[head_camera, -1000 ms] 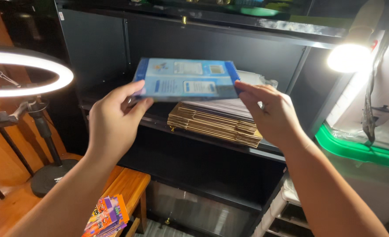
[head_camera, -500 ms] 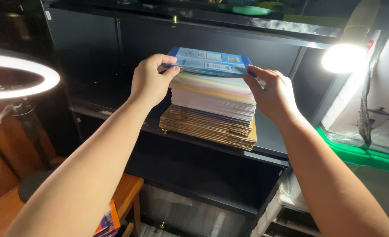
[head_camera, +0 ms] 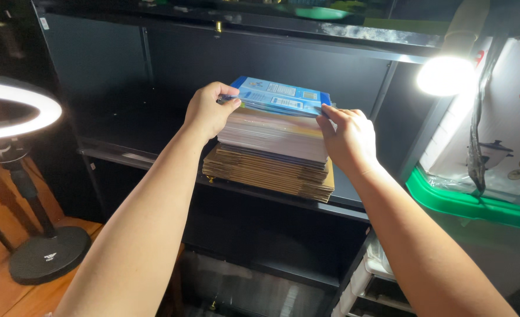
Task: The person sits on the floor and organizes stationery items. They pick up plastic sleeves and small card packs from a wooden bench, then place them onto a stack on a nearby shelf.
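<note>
Left hand (head_camera: 209,111): fingers curled closed on the left end of a flat blue box (head_camera: 280,97), thumb on top. Right hand (head_camera: 347,140): fingertips pinching the box's right end, palm turned down against the side of the stack (head_camera: 272,152) beneath.

Blue box: lies nearly level on top of the stack, touching it, long side facing the person. Both arms reach in from below, one on each side.

Stack: upper part flat pale packs with coloured edges; lower part folded brown cardboard, edges slightly uneven. It sits on the middle shelf (head_camera: 137,154) of a dark rack, toward the right of that shelf. The shelf's left part is dim; contents there cannot be made out.

Surroundings: lit ring light (head_camera: 13,108) on a black round-based stand at far left, standing on a wooden surface. Bright lamp (head_camera: 445,75) at upper right, just beside the rack's post. Right of it, a white carton (head_camera: 506,117) on a green-lidded bin (head_camera: 465,202).
</note>
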